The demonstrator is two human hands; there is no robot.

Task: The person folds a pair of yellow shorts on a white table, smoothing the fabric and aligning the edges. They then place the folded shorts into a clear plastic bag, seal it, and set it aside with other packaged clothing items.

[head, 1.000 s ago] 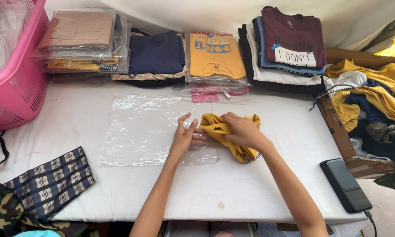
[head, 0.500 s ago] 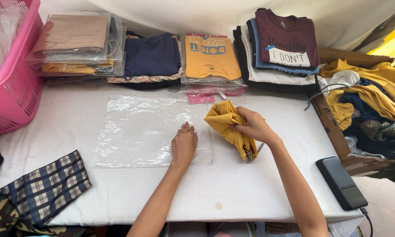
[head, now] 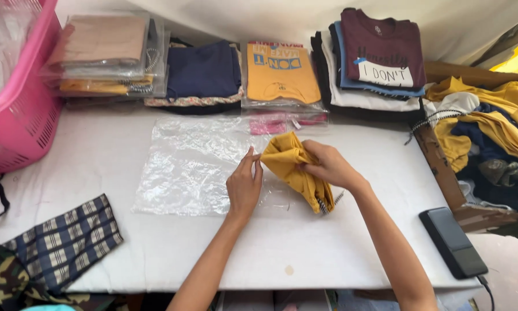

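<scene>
My right hand (head: 328, 167) grips a bunched mustard garment (head: 296, 168) at table centre, fingers closed round the cloth. My left hand (head: 244, 185) lies on the clear plastic bag (head: 193, 167), fingertips pinching the garment's corner at its 9 o'clock. Pink basket (head: 17, 115) at 10 o'clock, black phone (head: 453, 242) at 4

White-covered table (head: 126, 253) serves as work surface; pale cloth backdrop (head: 270, 17) hangs behind it; yellow daylight enters at upper right; cardboard box (head: 437, 167) stands beside the table.
</scene>
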